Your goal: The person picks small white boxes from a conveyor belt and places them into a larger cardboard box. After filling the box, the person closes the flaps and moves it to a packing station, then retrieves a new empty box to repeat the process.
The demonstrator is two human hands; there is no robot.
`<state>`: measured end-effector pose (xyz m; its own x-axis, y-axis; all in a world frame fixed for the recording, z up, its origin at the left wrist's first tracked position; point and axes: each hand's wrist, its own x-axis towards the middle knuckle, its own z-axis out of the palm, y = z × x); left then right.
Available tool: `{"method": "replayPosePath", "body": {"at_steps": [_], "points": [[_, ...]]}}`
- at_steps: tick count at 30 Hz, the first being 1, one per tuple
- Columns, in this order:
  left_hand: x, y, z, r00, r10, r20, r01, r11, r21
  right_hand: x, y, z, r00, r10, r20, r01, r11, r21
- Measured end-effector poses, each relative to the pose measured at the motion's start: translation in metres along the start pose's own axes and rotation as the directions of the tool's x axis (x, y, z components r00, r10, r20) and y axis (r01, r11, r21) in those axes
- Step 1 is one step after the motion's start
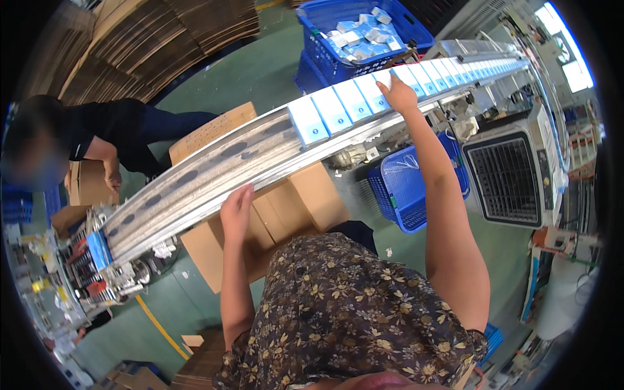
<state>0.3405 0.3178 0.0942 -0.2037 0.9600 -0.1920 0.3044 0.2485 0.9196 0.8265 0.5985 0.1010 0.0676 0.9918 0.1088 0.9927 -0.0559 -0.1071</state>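
Observation:
A row of white-and-blue small boxes [335, 110] stands side by side on a long conveyor [214, 156], reaching to the far right. My right hand [400, 97] reaches over the row, fingers apart and touching the tops of the boxes. I cannot see it lift any of them. My left hand [237, 209] is at the near rail of the conveyor, left of the row, fingers stretched out and holding nothing. Just below it is an open cardboard carton [283, 211]. A single blue-and-white pack [99, 249] lies at the conveyor's left end.
Behind the conveyor stands a blue crate [322, 55] heaped with small boxes. Another blue basket [406, 211] is below my right forearm, beside a grey machine [510, 175]. A co-worker [97, 133] bends over a carton at left. Stacked flat cardboard [156, 45] stands at the back.

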Motion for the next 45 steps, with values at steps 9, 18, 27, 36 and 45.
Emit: {"method": "replayPosePath", "body": {"at_steps": [9, 18, 27, 36, 45], "points": [[0.092, 0.025, -0.005, 0.966, -0.092, -0.241, 0.183, 0.901, 0.393, -0.083, -0.185, 0.022, 0.952, -0.235, 0.196, 0.104, 0.851, 0.515], [-0.033, 0.096, -0.188, 0.881, 0.295, -0.369, -0.136, 0.906, 0.401, -0.208, -0.298, -0.091, 0.948, -0.283, -0.147, 0.278, 0.507, 0.816], [-0.162, -0.025, -0.133, 0.993, -0.096, 0.071, 0.035, 0.804, 0.594, -0.357, -0.215, 0.030, 0.724, -0.378, 0.577, 0.198, 0.915, 0.350], [-0.102, -0.189, -0.047, 0.573, -0.514, 0.638, -0.221, 0.653, 0.724, -0.341, -0.191, 0.036, 0.726, -0.411, 0.551, 0.153, 0.878, 0.453], [-0.130, -0.274, -0.096, 0.805, -0.394, 0.443, -0.314, 0.350, 0.882, -0.295, -0.134, -0.020, 0.959, -0.163, 0.231, 0.038, 0.883, 0.467]]}}
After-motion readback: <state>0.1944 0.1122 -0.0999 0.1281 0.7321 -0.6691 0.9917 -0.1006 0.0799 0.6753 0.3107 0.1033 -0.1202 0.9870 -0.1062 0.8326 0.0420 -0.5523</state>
